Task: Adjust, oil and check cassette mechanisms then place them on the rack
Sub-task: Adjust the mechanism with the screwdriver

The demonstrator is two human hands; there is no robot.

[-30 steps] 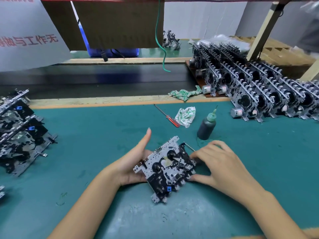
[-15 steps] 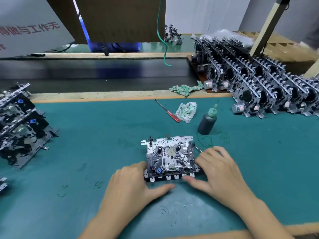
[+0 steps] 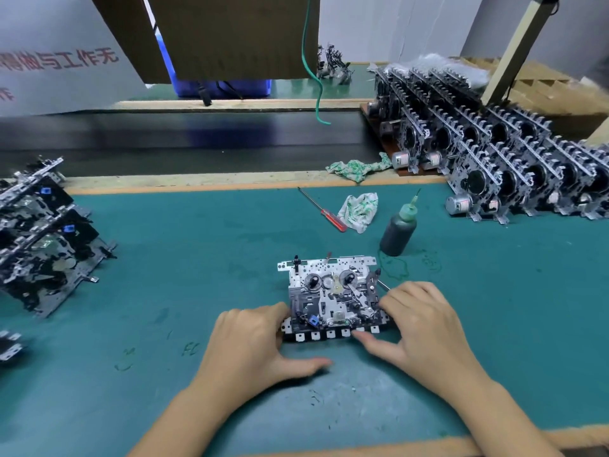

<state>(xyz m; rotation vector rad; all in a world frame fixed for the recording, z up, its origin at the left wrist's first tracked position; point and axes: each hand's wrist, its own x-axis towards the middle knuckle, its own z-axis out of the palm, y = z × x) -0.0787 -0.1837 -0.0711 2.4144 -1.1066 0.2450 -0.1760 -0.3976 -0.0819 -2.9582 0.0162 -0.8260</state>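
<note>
A teal work mat (image 3: 164, 258) covers the bench, and everything here is placed from the cassette mechanism (image 3: 333, 300) that lies flat on it near the front edge, key row toward the person. Beyond the mechanism, past the mat's far wooden edging, runs a dark conveyor belt (image 3: 184, 140). Far to the mechanism's right and further back stands the rack (image 3: 507, 159), packed with upright finished mechanisms in slanting rows. Well to the mechanism's left, a stack of mechanisms (image 3: 39, 232) lies flat in a loose heap at the mat's edge. The left hand (image 3: 260, 344) lies against the mechanism's left side, fingers curled against its edge and thumb stretched flat on the mat in front of the key row; whether the fingers actually clasp the frame cannot be told. The right hand (image 3: 425, 328) holds the mechanism's right side, fingers curled over the right edge and thumb reaching in to the keys. Just behind and right of the mechanism stands a dark oil bottle (image 3: 397, 230) with a green nozzle, upright, apart from it. Further back from the mechanism lie a crumpled green-printed rag (image 3: 359, 211) and, touching its left side, a red-handled screwdriver (image 3: 324, 211); a second rag (image 3: 357, 168) lies on the wooden edging beyond.
</note>
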